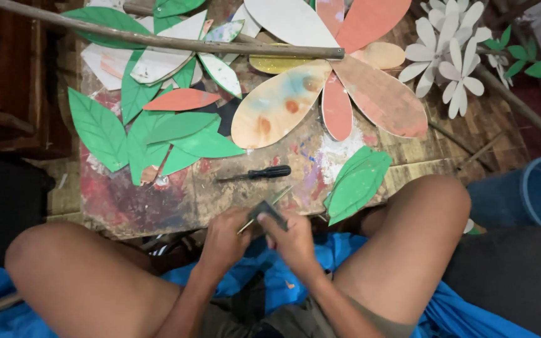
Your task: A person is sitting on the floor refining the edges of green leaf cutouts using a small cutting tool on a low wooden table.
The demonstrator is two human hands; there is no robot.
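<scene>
Low over the paint-stained surface [158,200], the left hand [223,241] pinches a thin green stick [264,211] while the right hand [292,241] grips a dark sanding pad [269,213]; short, even strokes look safest

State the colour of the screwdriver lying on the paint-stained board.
The slim screwdriver has a black handle and dark shaft, seen in the head view.
</scene>
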